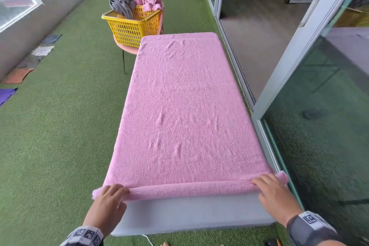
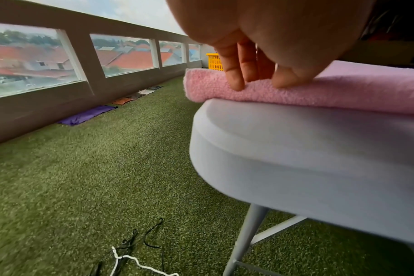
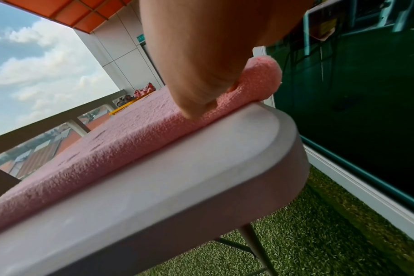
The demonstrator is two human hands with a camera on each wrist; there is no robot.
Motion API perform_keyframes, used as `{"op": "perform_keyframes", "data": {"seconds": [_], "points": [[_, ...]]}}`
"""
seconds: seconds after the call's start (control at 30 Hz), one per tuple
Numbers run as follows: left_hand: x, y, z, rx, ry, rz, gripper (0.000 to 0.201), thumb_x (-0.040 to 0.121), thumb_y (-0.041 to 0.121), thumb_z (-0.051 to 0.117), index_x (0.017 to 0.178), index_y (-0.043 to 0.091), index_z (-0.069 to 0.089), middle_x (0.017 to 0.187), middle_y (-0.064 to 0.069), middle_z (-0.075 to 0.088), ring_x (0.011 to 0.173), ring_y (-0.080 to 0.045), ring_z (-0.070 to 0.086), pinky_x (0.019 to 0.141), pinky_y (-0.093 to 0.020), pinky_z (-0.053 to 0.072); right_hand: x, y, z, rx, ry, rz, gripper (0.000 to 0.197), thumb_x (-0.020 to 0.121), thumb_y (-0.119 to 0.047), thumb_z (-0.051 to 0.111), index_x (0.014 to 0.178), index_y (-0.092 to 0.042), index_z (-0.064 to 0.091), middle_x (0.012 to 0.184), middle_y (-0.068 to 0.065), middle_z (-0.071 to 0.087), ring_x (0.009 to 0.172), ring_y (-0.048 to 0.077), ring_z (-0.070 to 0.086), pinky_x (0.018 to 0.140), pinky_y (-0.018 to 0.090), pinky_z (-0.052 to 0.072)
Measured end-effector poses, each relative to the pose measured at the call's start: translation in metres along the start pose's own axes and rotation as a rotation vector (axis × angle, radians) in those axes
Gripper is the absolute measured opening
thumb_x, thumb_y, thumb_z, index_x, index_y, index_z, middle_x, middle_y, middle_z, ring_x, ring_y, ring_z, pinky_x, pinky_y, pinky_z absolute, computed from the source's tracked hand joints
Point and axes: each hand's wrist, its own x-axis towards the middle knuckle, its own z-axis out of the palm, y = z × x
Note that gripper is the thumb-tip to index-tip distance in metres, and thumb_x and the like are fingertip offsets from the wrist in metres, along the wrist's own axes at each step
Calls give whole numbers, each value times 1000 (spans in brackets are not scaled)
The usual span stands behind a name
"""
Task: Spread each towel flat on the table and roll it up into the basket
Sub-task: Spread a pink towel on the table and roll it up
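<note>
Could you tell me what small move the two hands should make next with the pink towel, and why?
Probably push the rolled edge forward, away from the body, for one more turn. The pink towel lies spread flat over the table, only its near edge is turned over, and the left hand and right hand each hold one end of that fold, so the roll has barely begun.

A white plastic folding table (image 1: 191, 213) on grey metal legs (image 2: 246, 235) stands on green artificial turf (image 1: 60, 126). 1 pink terry towel (image 1: 183, 110) lies spread flat over its top, the near edge turned into a thin roll.
</note>
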Motion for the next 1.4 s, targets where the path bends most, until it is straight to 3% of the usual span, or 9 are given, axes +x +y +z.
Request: {"op": "perform_keyframes", "data": {"seconds": [0.17, 0.3, 0.47, 0.57, 0.7, 0.83, 0.93, 1.1, 1.4], "points": [[1, 0, -7, 55, -66, 37, 50, 55, 15, 92, 100, 24, 74, 97, 14, 64, 86, -15, 54, 66, -35, 57, 0, -6, -7, -33, -30, 7, 28, 94, -27, 50, 115, -45, 54, 112, -27, 46, 116, -4, 40, 107, 35, 31], [0, 1, -12, 108, -74, 41, 12, 73, 37, 72, 84, 31, 72, 89, 17, 54, 79, -9, 48, 61, -31, 50, 4, -10, -15, -89, -70, 44, 16, 93, -38, 45, 81, -34, 56, 88, -18, 47, 97, 0, 42, 97, 35, 32], [8, 5, -16, 168, -36, -3, 17, 79, 43, 65, 67, 32, 64, 81, 17, 42, 73, -6, 41, 58, -24, 38, 16, -5, -19, -10, -44, 99, 36, 93, -40, 50, 61, -24, 52, 82, -14, 47, 80, 1, 51, 91, 35, 41], [18, 10, -22, 146, -18, -41, 23, 71, 30, 85, 65, 28, 63, 75, 15, 44, 64, -5, 43, 55, -20, 33, 24, -5, -19, 53, 13, 122, 23, 92, -35, 54, 70, -33, 53, 86, -17, 49, 75, 0, 54, 89, 34, 44], [25, 11, -17, 44, 31, -51, 12, 78, 20, 77, 80, 24, 66, 80, 11, 53, 61, -8, 44, 54, -26, 38, 22, -1, -10, 31, 132, 72, 24, 91, -21, 60, 83, -38, 46, 86, -20, 48, 79, 2, 51, 82, 31, 42], [20, 11, -9, 23, 62, -4, 33, 62, -3, 85, 84, 18, 72, 87, 8, 60, 75, -12, 49, 57, -27, 48, 8, 0, -2, -6, 31, -10, 38, 93, -11, 48, 122, -36, 55, 124, -21, 48, 125, 7, 44, 107, 35, 40], [13, 6, -6, 36, 12, 23, 49, 56, 3, 87, 100, 18, 74, 101, 11, 66, 95, -12, 49, 73, -37, 58, 1, -2, 2, -72, -2, 0, 49, 93, -17, 50, 141, -29, 50, 140, -17, 45, 136, 6, 37, 118, 35, 31], [8, 2, -10, 124, -75, -3, 26, 71, 42, 59, 93, 31, 70, 94, 18, 62, 90, -14, 51, 64, -41, 52, -1, -10, -6, -65, 24, 14, 24, 92, -30, 51, 110, -34, 66, 108, -24, 53, 109, 1, 47, 104, 31, 41], [5, 6, -13, 205, -45, -15, 30, 77, 46, 44, 64, 29, 65, 79, 11, 48, 73, -14, 48, 56, -34, 46, 11, -9, -15, 18, 49, 79, 34, 96, -41, 48, 63, -31, 49, 82, -16, 45, 80, -6, 45, 77, 21, 37]]}}
